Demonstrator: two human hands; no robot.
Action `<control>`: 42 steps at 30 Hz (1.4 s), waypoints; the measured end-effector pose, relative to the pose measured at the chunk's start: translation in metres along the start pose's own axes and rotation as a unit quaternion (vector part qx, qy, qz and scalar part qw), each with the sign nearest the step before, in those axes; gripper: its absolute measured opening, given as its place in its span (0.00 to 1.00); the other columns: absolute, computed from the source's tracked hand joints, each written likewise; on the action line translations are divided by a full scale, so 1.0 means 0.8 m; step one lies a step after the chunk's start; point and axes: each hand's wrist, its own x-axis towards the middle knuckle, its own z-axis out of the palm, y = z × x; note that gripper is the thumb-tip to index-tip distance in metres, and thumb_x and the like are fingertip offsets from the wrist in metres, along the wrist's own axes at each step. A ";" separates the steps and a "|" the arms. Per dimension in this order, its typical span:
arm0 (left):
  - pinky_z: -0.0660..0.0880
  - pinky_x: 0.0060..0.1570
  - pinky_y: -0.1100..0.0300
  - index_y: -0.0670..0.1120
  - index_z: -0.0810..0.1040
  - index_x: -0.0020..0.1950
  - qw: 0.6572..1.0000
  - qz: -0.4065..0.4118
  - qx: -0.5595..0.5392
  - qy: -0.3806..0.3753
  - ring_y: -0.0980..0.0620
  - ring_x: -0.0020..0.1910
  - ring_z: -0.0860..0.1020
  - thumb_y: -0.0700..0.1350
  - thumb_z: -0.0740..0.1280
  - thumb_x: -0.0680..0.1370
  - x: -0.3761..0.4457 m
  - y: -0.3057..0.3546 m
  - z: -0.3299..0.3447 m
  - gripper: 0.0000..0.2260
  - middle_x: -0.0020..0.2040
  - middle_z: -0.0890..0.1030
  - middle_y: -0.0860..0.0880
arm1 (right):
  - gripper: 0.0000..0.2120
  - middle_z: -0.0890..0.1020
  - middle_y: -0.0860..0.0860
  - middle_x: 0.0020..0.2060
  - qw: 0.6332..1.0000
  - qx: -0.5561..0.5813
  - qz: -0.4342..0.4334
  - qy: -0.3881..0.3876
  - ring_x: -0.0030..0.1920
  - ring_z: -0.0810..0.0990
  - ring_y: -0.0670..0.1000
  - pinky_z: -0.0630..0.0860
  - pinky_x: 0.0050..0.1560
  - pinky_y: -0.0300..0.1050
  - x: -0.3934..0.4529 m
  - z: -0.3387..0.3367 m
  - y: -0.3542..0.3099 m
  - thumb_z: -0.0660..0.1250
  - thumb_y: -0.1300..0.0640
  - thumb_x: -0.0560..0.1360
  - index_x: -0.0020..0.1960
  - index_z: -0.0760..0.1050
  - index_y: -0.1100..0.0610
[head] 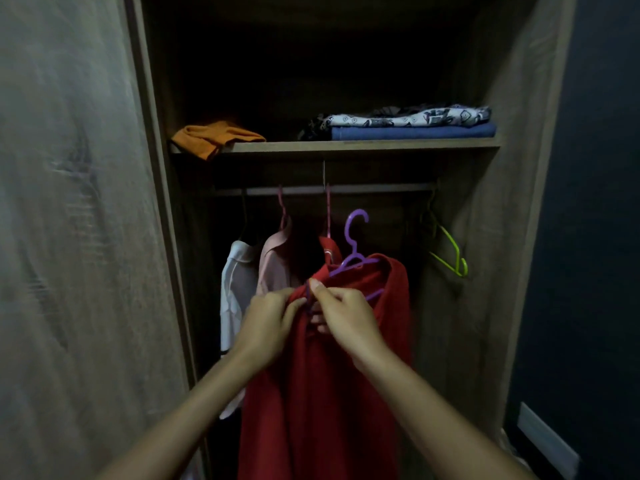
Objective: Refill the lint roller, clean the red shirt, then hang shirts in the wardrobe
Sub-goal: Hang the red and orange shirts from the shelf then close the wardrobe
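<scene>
We stand at the open wardrobe (512, 237) with the red shirt (329, 393) held up below the rail (381, 189), which serves as our landmark. The shirt is draped over a purple hanger (354, 251) whose hook sits just under the rail and is not yet on it.

Hand state: the left hand (266, 322) pinches the red fabric at the collar area, fingers curled onto the cloth. The right hand (341, 318) is also curled closed at the same spot, thumb and forefinger clamped on fabric and apparently on a hanger arm (the exact contact is hidden by the folds).

We judge the step in hand to be seating the shirt on the hanger. To do it well:

1. Spread the shoulder fully over each hanger arm before release.
2. Keep the hook upright and facing the rail.
3. Lift the hook to the free stretch of rail, right of the hanging red garment (328, 249) and left of the green hanger (450, 251).

Also below the rail, further left, hang a pink shirt (275, 263) and a white shirt (237, 282).
</scene>
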 end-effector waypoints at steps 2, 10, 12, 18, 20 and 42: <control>0.72 0.44 0.55 0.43 0.82 0.50 1.000 0.008 -0.011 0.010 0.47 0.46 0.82 0.51 0.59 0.75 0.000 0.013 0.013 0.16 0.45 0.85 0.46 | 0.27 0.81 0.51 0.27 0.999 -0.015 -0.003 0.051 0.33 0.81 0.51 0.75 0.40 0.50 0.005 -0.004 0.000 0.61 0.35 0.71 0.37 0.78 0.60; 0.66 0.68 0.61 0.46 0.80 0.61 0.916 -0.082 -0.340 -0.197 0.58 0.64 0.75 0.47 0.60 0.78 0.013 0.017 0.049 0.15 0.61 0.80 0.51 | 0.11 0.76 0.51 0.28 0.983 -0.032 0.054 0.173 0.34 0.76 0.56 0.76 0.42 0.54 0.048 -0.058 0.038 0.60 0.50 0.68 0.33 0.71 0.57; 0.61 0.69 0.66 0.47 0.77 0.65 0.971 -0.070 -0.198 -0.112 0.55 0.70 0.69 0.46 0.62 0.79 0.031 0.001 0.071 0.15 0.69 0.73 0.49 | 0.09 0.78 0.52 0.32 0.984 -0.065 0.056 0.155 0.37 0.79 0.57 0.76 0.42 0.52 0.068 -0.067 0.043 0.60 0.54 0.71 0.35 0.73 0.57; 0.50 0.75 0.55 0.43 0.58 0.76 0.995 -0.057 -0.055 -0.057 0.45 0.78 0.47 0.42 0.61 0.80 0.108 -0.033 0.139 0.25 0.78 0.45 0.44 | 0.11 0.82 0.61 0.48 0.974 -0.186 0.022 0.131 0.50 0.80 0.61 0.74 0.47 0.47 0.155 -0.075 0.016 0.58 0.61 0.75 0.48 0.77 0.64; 0.50 0.76 0.54 0.43 0.54 0.77 0.995 -0.070 -0.059 -0.049 0.46 0.78 0.46 0.43 0.60 0.80 0.127 -0.037 0.153 0.27 0.78 0.44 0.43 | 0.12 0.82 0.63 0.50 0.967 -0.222 0.023 0.120 0.52 0.80 0.62 0.75 0.47 0.46 0.187 -0.079 0.005 0.58 0.62 0.75 0.50 0.77 0.66; 0.64 0.60 0.68 0.44 0.37 0.76 0.993 -0.082 -0.053 -0.061 0.49 0.73 0.59 0.22 0.55 0.68 0.127 -0.045 0.184 0.43 0.76 0.33 0.47 | 0.42 0.74 0.54 0.67 0.936 -0.328 -0.102 0.076 0.64 0.75 0.54 0.61 0.73 0.52 0.202 -0.078 0.119 0.63 0.68 0.75 0.79 0.40 0.56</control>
